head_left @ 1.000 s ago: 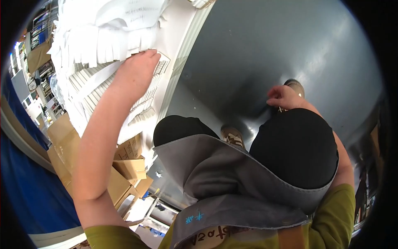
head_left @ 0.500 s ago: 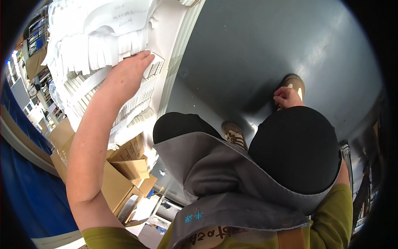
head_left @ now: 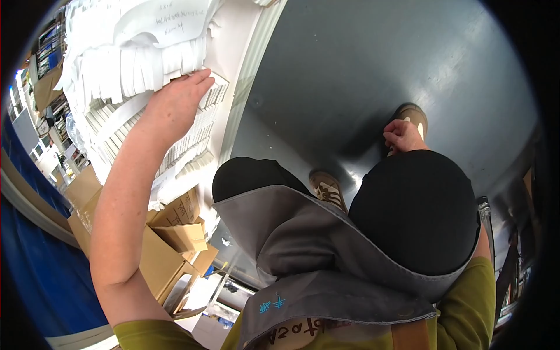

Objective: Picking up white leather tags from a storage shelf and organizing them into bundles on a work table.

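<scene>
My left hand (head_left: 179,105) reaches over to the left and lies on tightly packed rows of thin white strips or slips (head_left: 189,143). Its fingers are stretched out, and the fingertips touch the right end of the stack, just below a higher pile of loose white strips (head_left: 137,69). What lies beneath the palm is hidden. Beyond my right knee, my right hand (head_left: 403,137) hangs in front of my shoe, its fingers loosely curled in with nothing visible in them.
A handwritten white sheet (head_left: 157,23) tops the pile. Open cardboard boxes (head_left: 166,262) stand below the stack, near my left elbow. Blue cloth or sheeting (head_left: 46,274) is at far left. The grey floor (head_left: 338,76) spreads ahead of my shoes (head_left: 328,189).
</scene>
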